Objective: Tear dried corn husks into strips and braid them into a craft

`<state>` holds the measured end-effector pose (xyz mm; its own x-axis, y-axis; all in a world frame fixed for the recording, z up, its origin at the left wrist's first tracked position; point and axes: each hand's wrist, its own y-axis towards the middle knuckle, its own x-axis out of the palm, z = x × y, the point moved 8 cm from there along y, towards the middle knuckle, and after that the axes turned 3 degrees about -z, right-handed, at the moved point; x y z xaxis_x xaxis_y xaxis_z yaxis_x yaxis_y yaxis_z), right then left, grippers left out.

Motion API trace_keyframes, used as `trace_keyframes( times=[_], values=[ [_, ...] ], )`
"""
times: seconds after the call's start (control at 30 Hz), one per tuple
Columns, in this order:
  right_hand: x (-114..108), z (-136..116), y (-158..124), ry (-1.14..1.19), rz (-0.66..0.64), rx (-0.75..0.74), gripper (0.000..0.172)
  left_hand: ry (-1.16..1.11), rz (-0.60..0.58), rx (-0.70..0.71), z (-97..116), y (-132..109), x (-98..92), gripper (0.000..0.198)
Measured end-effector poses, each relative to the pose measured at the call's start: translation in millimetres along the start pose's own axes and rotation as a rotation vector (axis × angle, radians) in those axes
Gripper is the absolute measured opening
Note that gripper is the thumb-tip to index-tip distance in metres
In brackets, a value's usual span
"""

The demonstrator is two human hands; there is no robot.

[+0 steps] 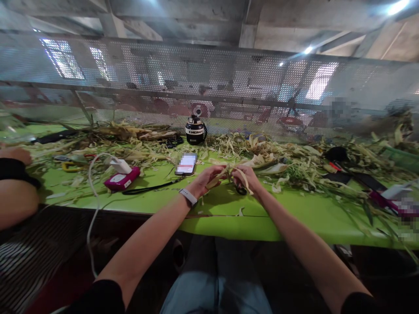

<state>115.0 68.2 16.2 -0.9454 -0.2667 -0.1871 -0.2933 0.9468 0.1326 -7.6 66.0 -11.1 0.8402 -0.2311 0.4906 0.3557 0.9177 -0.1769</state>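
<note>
My left hand (209,179) and my right hand (248,178) meet just above the green table (229,218), close to its front edge. Both are closed on a pale yellow strip of corn husk (225,173) stretched between them. A dark looped thing, perhaps scissor handles (241,190), shows under my right hand; I cannot tell whether the hand grips it. A white band sits on my left wrist (188,196).
Dry husks and green leaves (294,163) are heaped along the back of the table under a perforated metal screen. A phone (186,164), a black bottle (195,130), a pink power bank (121,179) with white cable lie left. Another person's arm (16,192) rests at far left.
</note>
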Motion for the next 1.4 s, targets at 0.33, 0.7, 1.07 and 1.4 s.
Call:
trace_keyframes(
  times=[0.33,0.7,1.07,1.4],
  values=[
    [4,2,-1,0.079,-0.037,0.002,0.029,0.16,-0.053,0.074,1,0,2.2,0.03],
    [15,-4,-4,0.012,-0.15,0.036,0.03,0.056,0.074,0.133,6,3,-8.7,0.021],
    [27,2,-7,-0.158,-0.312,0.085,0.025,-0.02,0.162,0.104,6,3,-10.3,0.013],
    [21,-6,-9,-0.17,-0.208,0.022,0.025,0.025,0.089,0.163,10,4,-8.6,0.023]
  ],
)
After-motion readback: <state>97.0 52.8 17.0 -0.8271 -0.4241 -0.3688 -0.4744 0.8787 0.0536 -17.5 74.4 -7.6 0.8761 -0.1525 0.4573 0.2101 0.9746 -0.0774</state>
